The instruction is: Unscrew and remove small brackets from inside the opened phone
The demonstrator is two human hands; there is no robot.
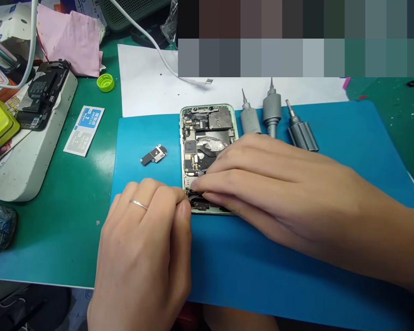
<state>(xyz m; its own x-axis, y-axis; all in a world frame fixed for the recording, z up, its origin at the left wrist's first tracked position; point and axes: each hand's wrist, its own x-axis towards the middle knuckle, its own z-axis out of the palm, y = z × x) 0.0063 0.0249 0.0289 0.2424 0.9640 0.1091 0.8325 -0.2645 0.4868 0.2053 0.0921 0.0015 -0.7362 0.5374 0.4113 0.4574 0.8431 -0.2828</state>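
Note:
An opened smartphone [191, 147] lies on the blue mat, its circuit board and inner parts bare. At its lower left edge, my left hand [145, 239] is closed, thumb and index finger pinched together; what they hold is too small to make out. My right hand [276, 184] reaches over the phone's lower half from the right. Its fingertips are drawn close together against the inner parts, and anything between them is hidden. A small dark metal cover plate [153, 155] lies left of the phone.
Three grey screwdriver heads [272, 112] stand behind my right hand. Left are a white and blue packet [84, 130], a lime cap [105, 82] and a white box [44, 161] with phone parts on it. A white cable [152, 39] hangs over white paper [141, 82].

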